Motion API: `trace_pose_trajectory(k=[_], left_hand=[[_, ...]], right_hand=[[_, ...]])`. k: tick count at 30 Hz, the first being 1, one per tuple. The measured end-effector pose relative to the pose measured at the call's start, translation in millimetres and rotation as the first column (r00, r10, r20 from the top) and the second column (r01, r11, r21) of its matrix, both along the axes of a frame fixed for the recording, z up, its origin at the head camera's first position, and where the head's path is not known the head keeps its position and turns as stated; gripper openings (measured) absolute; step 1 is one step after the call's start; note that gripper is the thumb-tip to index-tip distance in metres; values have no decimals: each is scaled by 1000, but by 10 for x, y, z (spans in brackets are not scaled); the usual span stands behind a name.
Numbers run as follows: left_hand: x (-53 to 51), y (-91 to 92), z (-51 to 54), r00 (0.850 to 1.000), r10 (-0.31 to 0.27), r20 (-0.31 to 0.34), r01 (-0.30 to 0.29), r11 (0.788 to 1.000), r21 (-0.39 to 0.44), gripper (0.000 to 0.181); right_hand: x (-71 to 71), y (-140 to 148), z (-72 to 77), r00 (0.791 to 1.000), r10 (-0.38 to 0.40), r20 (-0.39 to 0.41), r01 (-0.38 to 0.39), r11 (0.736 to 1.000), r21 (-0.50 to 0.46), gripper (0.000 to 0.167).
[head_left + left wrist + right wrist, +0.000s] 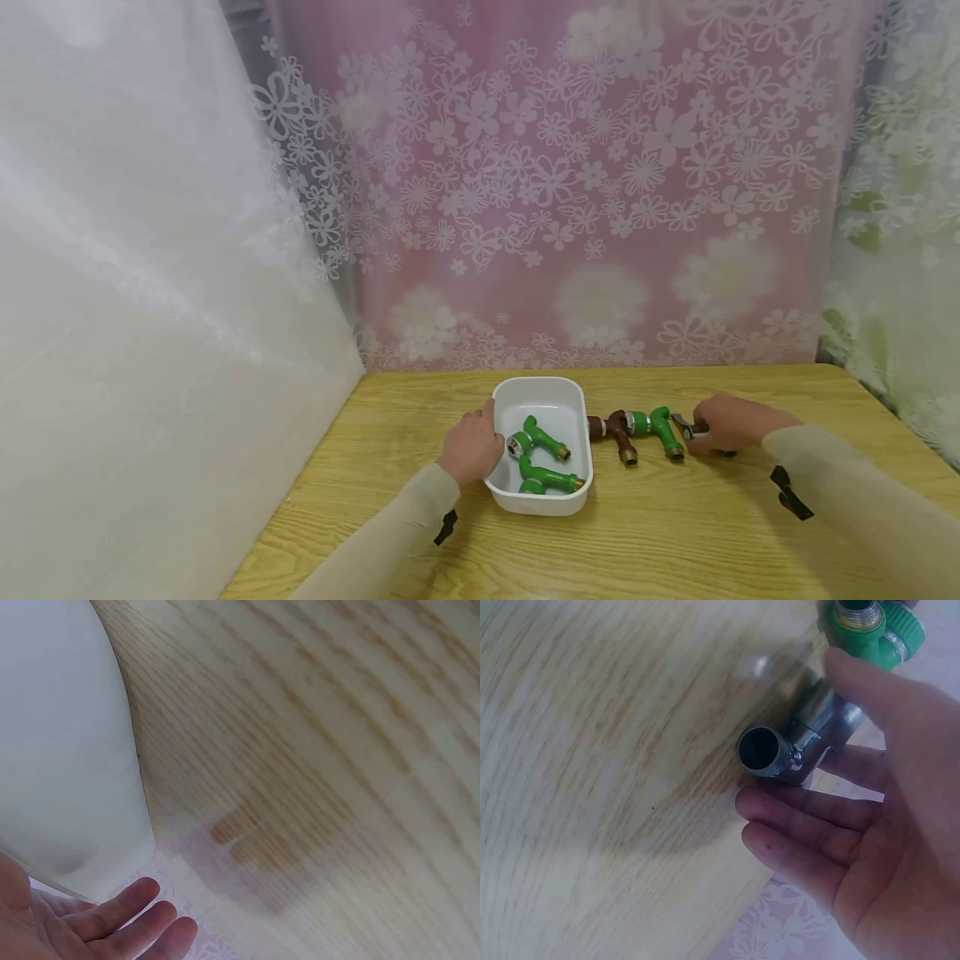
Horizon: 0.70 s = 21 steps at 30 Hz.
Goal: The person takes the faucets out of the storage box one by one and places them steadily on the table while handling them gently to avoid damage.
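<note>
My left hand (pixel 472 446) holds the left rim of a white plastic basin (pixel 540 504), its thumb over the edge. In the left wrist view several fingertips (pixel 176 937) stick out loosely beside the basin's wall (pixel 67 735). Two green taps with brass threaded ends lie inside; the upper tap (pixel 547 440) is above the lower tap (pixel 555 477). On the table at right, my right hand (pixel 731 421) pinches a chrome tap (pixel 817 731) between thumb and fingers. Its round threaded opening faces the right wrist camera; the hand partly hides it.
Right of the basin, a brown tap (pixel 621 437) and another green tap (pixel 663 433) lie in a row on the wood-grain table (pixel 652 533). White sheeting (pixel 150 250) hangs at left, and a pink flowered curtain (pixel 585 208) hangs behind the table.
</note>
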State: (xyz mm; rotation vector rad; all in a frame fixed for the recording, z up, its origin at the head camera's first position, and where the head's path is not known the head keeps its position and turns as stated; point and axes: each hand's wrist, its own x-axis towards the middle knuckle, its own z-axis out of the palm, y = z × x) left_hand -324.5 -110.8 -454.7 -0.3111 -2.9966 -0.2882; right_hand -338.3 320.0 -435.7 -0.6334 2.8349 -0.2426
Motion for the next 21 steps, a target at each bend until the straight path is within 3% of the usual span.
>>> trace_pose_trajectory(k=[5, 14, 21], left_hand=[[-2, -5, -5, 1000, -3, -4, 3, 1000, -6, 62], [6, -5, -12, 1000, -4, -7, 3, 1000, -14, 61], [15, 4, 10, 1000, -2, -17, 2, 1000, -12, 60]], right_hand=[[-32, 20, -5, 1000, 6, 25, -7, 1000, 17, 19], [9, -2, 8, 996, 61, -70, -57, 997, 53, 16], [30, -14, 5, 996, 54, -76, -51, 998, 39, 16]])
